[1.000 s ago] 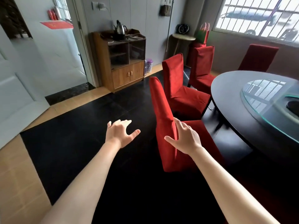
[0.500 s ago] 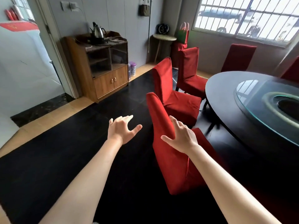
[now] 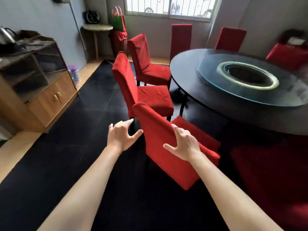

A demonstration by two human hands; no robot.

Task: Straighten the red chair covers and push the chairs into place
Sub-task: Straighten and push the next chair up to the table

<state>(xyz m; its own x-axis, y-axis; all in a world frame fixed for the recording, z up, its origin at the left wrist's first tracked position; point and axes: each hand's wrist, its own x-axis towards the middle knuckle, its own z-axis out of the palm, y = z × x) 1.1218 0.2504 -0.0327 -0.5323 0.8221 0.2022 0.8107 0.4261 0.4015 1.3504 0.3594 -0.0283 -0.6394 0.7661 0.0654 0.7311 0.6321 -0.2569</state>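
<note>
two bare arms reach forward over a dark floor (image 3: 50, 164). the right hand (image 3: 184, 145) rests spread-fingered on the back of the nearest chair (image 3: 165, 152), gripping nothing. the left hand (image 3: 122, 135) hovers just left of it, fingers spread, empty. two more red chairs (image 3: 146, 95) stand behind, beside a round table (image 3: 191, 67). a cabinet (image 3: 41, 90) stands at left.

Open dark floor on the left, crowded seating on the right.

Bare floor (image 3: 70, 147) stretches between the wooden cabinet (image 3: 41, 90) and the nearest red chair (image 3: 166, 147). A second chair (image 3: 143, 94) stands just behind it, and the round counter (image 3: 208, 104) blocks the right side close by.
</note>
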